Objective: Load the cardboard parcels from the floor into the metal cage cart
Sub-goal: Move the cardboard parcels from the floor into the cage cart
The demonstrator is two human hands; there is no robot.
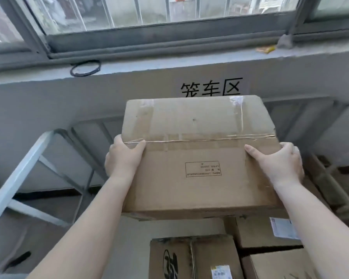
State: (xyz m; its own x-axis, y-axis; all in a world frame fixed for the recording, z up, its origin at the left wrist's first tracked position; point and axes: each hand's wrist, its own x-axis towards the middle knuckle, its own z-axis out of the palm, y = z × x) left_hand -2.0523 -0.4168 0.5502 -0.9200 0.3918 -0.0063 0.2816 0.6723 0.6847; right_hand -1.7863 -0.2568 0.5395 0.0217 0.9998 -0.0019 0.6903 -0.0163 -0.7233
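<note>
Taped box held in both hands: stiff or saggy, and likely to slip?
The cardboard parcel looks fairly stiff: its faces stay flat though the left hand and right hand grip only its sides. Probably not very heavy, since it is held high at arm's reach. The glossy tape may be slick; the bare card likely grips better.

The parcel [199, 154] is showing plain brown cardboard with shiny clear tape and a black printed rectangle. The cage cart [18, 178] is looking pale grey, and black characters [211, 88] are sitting on the grey wall [69, 101].
</note>
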